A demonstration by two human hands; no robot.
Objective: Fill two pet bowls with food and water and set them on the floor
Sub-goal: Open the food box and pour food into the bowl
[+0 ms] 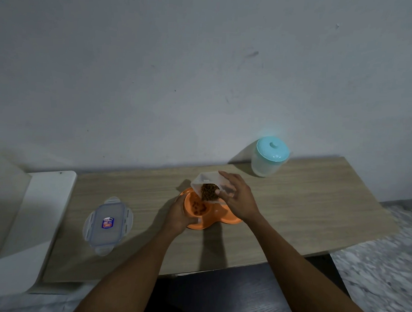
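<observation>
An orange double pet bowl sits on the wooden table. My left hand grips its left rim. My right hand holds a clear plastic container tilted over the left bowl. Brown kibble lies at the container's lowered mouth, and some kibble lies in the left bowl. The right bowl is partly hidden by my right hand.
The container's clear lid with a blue seal lies flat at the table's left. A translucent jug with a teal lid stands at the back right by the wall. A white unit adjoins the table's left end. Speckled floor is at right.
</observation>
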